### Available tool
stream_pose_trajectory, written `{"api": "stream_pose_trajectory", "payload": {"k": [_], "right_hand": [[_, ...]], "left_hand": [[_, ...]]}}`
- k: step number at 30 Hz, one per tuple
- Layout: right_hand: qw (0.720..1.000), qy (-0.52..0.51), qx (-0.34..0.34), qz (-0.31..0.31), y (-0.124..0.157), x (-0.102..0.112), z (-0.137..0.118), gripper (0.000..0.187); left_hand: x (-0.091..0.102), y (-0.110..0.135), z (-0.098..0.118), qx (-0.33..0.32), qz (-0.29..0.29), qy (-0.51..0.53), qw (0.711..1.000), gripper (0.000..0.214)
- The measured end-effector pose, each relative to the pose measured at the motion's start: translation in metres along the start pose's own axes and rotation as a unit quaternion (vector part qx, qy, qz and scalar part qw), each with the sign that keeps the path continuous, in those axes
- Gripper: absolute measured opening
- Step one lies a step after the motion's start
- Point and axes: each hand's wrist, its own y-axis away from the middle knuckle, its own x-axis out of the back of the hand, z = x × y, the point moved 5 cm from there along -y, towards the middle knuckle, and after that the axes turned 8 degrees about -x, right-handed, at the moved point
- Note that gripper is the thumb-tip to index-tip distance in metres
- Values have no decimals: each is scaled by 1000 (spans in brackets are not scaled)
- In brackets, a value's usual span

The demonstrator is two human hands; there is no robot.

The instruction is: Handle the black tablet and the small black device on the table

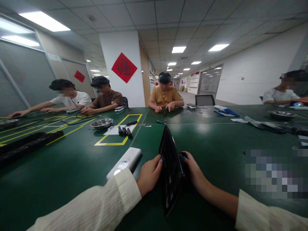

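Note:
A glossy black flat case (169, 166) stands on edge in front of me, tilted and seen nearly edge-on; its exact kind is unclear. My left hand (150, 175) grips its left side, with the thumb along the near face and the other fingers mostly hidden. On the opposite side, my right hand (196, 171) is closed at the case's right edge, near a small black projecting part. Just left of my left hand lies a white power bank (125, 162) with a label on it.
Metal bowl (102, 124), black cylindrical parts (125, 132) and white paper (112, 130) lie ahead left, near yellow tape. A long black tray (29, 146) sits far left. Green-handled pliers (161, 122) lie beyond the case. Blue-and-white gloves (226, 112) lie ahead right. Several people sit around the green table (211, 141).

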Motion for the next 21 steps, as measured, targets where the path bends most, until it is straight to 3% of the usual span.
{"api": "stream_pose_trajectory", "payload": {"k": [6,12,21], "right_hand": [[1000,-4,2,-4,-2,0,1,37],[1000,17,4,14,-1,-1,0,41],[1000,-3,-6,4,3,-3,-3,36]], "left_hand": [[-2,-2,2,13,-28,28,999,54],[0,-1,-2,31,-20,-12,999,43],[-4,-3,-6,27,-25,32,999,46]]}}
